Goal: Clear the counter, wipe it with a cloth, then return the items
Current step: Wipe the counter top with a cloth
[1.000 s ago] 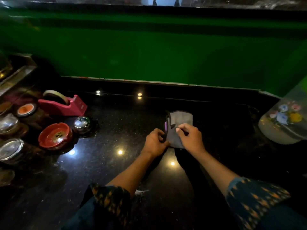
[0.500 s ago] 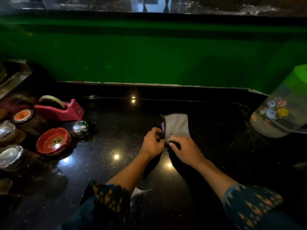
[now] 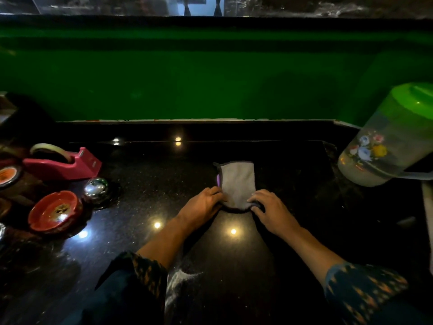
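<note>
Fingers (image 3: 216,192) of left hand (image 3: 202,204) curled, pinching near-left edge of grey cloth (image 3: 237,181); those of right hand (image 3: 269,211) bent, pressing its near-right corner. Cloth folded, flat on black tabletop (image 3: 152,174), centre. Left: pink tape dispenser (image 3: 63,161), chrome bell (image 3: 96,187), red ashtray (image 3: 55,211). Right: green-lidded floral jug (image 3: 386,139).

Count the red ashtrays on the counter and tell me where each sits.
1. The red ashtray sits at the counter's left, nearer me than the pink tape dispenser. More may lie beyond the left edge.
</note>
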